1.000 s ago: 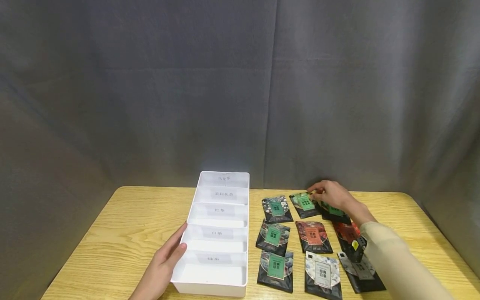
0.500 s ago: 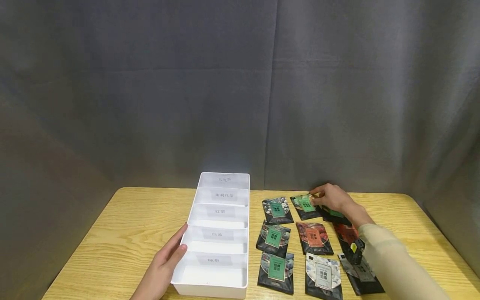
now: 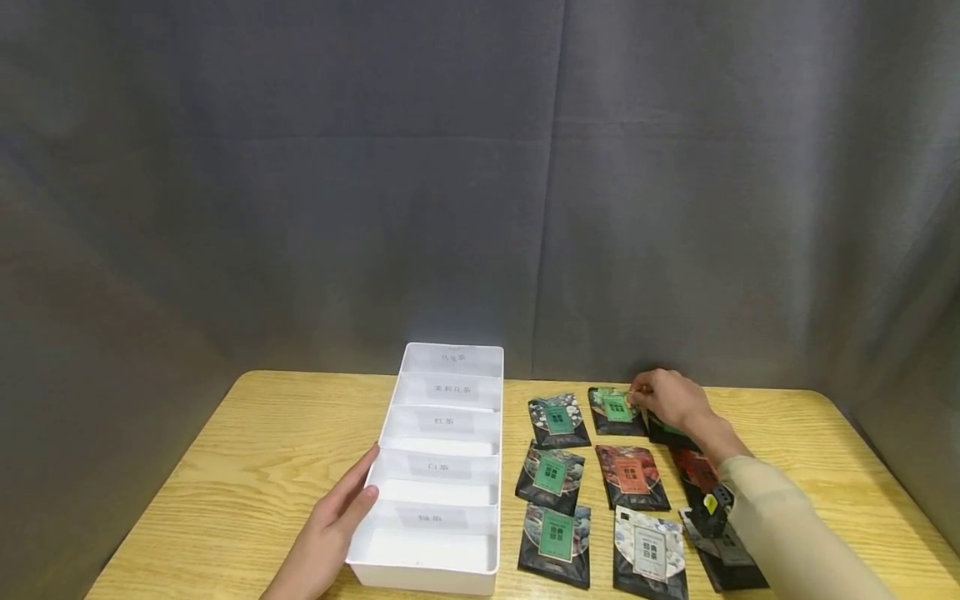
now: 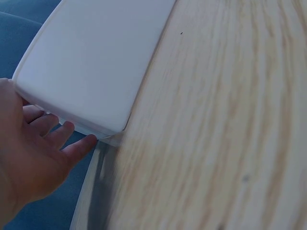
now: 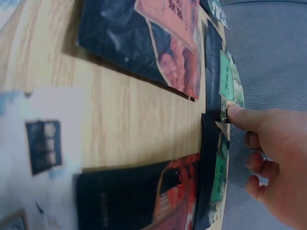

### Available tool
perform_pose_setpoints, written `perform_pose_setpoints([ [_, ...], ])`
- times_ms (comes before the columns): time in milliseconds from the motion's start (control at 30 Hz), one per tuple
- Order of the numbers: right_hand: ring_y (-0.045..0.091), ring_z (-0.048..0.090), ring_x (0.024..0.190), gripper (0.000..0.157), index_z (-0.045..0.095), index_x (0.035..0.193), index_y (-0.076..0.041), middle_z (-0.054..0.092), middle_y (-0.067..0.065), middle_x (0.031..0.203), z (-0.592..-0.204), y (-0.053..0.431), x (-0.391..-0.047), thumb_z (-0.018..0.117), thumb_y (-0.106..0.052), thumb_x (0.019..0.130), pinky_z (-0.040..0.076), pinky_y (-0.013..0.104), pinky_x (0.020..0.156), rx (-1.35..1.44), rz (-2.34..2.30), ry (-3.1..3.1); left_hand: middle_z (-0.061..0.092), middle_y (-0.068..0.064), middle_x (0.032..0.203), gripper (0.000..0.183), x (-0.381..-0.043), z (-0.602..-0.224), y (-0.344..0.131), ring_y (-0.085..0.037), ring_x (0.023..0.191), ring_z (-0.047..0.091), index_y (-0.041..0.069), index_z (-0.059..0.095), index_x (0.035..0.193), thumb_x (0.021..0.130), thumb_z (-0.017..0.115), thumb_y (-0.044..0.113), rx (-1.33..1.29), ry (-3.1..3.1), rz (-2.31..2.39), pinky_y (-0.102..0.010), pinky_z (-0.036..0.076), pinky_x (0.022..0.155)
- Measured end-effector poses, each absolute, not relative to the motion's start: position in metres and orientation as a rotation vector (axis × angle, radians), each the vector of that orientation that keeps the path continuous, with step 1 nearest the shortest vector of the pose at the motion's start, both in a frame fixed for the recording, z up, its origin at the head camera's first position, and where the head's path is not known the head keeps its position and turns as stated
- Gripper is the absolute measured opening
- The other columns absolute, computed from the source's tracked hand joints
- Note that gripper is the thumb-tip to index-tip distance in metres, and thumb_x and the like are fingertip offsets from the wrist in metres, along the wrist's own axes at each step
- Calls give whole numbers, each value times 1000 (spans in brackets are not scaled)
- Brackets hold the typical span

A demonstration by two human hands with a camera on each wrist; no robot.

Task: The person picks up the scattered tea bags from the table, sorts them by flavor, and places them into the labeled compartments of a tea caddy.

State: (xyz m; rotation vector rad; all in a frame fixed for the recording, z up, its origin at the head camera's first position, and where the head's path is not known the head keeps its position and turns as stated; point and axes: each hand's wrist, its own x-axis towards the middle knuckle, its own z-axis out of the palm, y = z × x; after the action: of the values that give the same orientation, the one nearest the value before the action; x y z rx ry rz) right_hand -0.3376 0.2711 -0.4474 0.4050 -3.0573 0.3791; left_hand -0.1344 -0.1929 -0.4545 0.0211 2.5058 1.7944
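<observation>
My left hand (image 3: 327,523) rests along the left side of a long white divided box (image 3: 423,575), its fingers fairly straight against the outer wall. The left wrist view shows those fingertips at the lower edge of the box wall (image 4: 96,67). At the back right, my right hand (image 3: 672,398) pinches the right edge of a green-labelled tea packet (image 3: 617,408) lying on the table. In the right wrist view the thumb sits on the corner of this packet (image 5: 226,79), and the other fingers are curled. Another green-labelled packet (image 3: 663,433) lies partly hidden below that hand.
More tea packets lie in rows on the table (image 3: 262,467): one jasmine-patterned (image 3: 558,421), two green-labelled on the left, red ones (image 3: 632,477) and white ones (image 3: 649,552). Labelled dividers split the box into several compartments. A grey curtain (image 3: 450,183) hangs behind.
My right hand has shifted slightly right and toward me, and the green-labelled packet has turned straighter. My left hand stays at the box.
</observation>
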Motion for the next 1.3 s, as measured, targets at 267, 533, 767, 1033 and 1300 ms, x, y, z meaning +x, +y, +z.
perform_pose_setpoints([
  [267, 19, 63, 77, 16, 75, 99, -11, 71, 7, 93, -441, 274, -333, 64, -22, 97, 52, 40, 65, 428, 426, -2996, 22, -8, 165, 53, -136, -456, -192, -29, 151, 21, 26, 31, 156, 106, 43, 37, 33, 2486, 1806, -47, 23, 119],
  [533, 15, 55, 68, 16, 76, 93, -15, 71, 4, 90, -432, 272, -329, 63, -23, 98, 42, 32, 56, 370, 508, -2945, 21, -8, 165, 52, -136, -456, -192, -29, 151, 19, 25, 30, 157, 107, 43, 35, 52, 2480, 1817, -46, 22, 119],
  [767, 12, 53, 63, 16, 77, 88, -17, 71, 1, 84, -415, 269, -323, 66, -26, 96, 38, 29, 54, 384, 514, -2929, 20, -9, 166, 51, -136, -455, -191, -31, 151, 19, 25, 31, 156, 107, 43, 33, 38, 2482, 1816, -48, 22, 119],
  [1033, 13, 61, 69, 13, 76, 89, -16, 71, 1, 85, -403, 260, -318, 68, -25, 95, 50, 37, 59, 434, 508, -2807, 21, -9, 165, 52, -137, -455, -191, -30, 151, 20, 26, 30, 156, 107, 42, 34, 34, 2478, 1819, -49, 22, 119],
  [1300, 9, 51, 57, 12, 76, 89, -16, 70, -2, 74, -401, 249, -319, 69, -24, 94, 41, 29, 51, 500, 512, -2716, 22, -10, 165, 51, -137, -457, -191, -29, 151, 20, 24, 31, 156, 107, 42, 33, 48, 2489, 1823, -46, 22, 119],
])
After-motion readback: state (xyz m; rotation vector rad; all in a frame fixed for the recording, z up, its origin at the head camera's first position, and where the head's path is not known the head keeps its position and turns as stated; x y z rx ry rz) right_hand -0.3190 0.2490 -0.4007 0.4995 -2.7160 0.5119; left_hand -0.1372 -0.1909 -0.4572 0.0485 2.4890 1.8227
